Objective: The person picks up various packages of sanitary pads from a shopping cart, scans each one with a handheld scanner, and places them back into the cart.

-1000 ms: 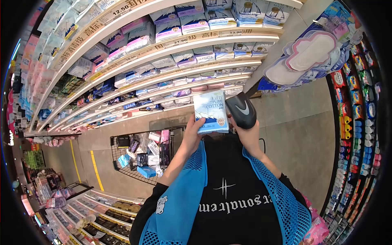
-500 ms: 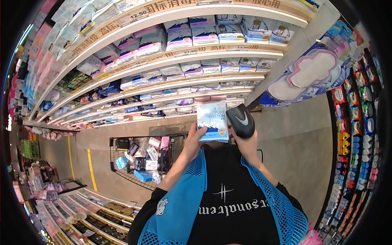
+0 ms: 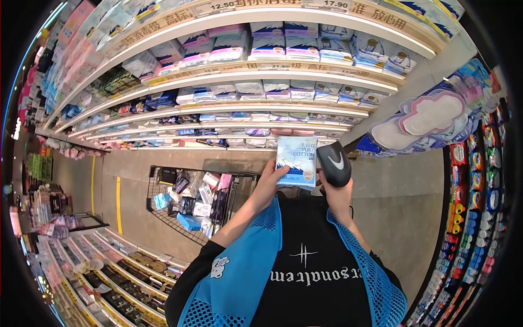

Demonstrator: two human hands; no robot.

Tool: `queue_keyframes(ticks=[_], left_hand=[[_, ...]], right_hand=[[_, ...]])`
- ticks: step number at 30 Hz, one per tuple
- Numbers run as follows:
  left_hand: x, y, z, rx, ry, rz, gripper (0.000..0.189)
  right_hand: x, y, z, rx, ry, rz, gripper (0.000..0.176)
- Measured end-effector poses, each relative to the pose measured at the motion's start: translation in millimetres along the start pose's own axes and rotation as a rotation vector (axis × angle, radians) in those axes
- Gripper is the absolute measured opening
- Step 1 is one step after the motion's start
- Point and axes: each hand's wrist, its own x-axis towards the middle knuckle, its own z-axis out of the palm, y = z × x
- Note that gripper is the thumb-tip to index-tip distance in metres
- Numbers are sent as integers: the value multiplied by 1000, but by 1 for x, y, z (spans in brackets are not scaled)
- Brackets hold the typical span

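Observation:
My left hand (image 3: 271, 182) grips a light blue and white pack of sanitary pads (image 3: 297, 158) by its left edge, thumb across the front. The pack is upright in front of my chest, its mountain picture and "PURE COTTON" print facing me. In my right hand (image 3: 339, 199) is a black handheld barcode scanner (image 3: 334, 165), fingers wrapped round its handle. The scanner's head stands close beside the pack's right edge. Behind both are shelves (image 3: 229, 73) stocked with similar packs.
A black wire shopping cart (image 3: 188, 218) filled with assorted packages stands on the floor to my left. Pad-shaped display boards (image 3: 433, 114) hang at the shelf end on the right. More stocked shelves (image 3: 109, 272) run along the lower left, and another rack (image 3: 468, 218) lines the far right.
The view has shifted a little, so pack, scanner and both hands appear slightly farther right. Both hands keep their hold.

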Motion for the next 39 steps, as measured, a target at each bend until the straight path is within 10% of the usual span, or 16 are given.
queue_keyframes(ticks=[39], left_hand=[[-1, -6, -8, 4, 33, -33, 55]], right_hand=[[-1, -6, 3, -94, -16, 76, 16]])
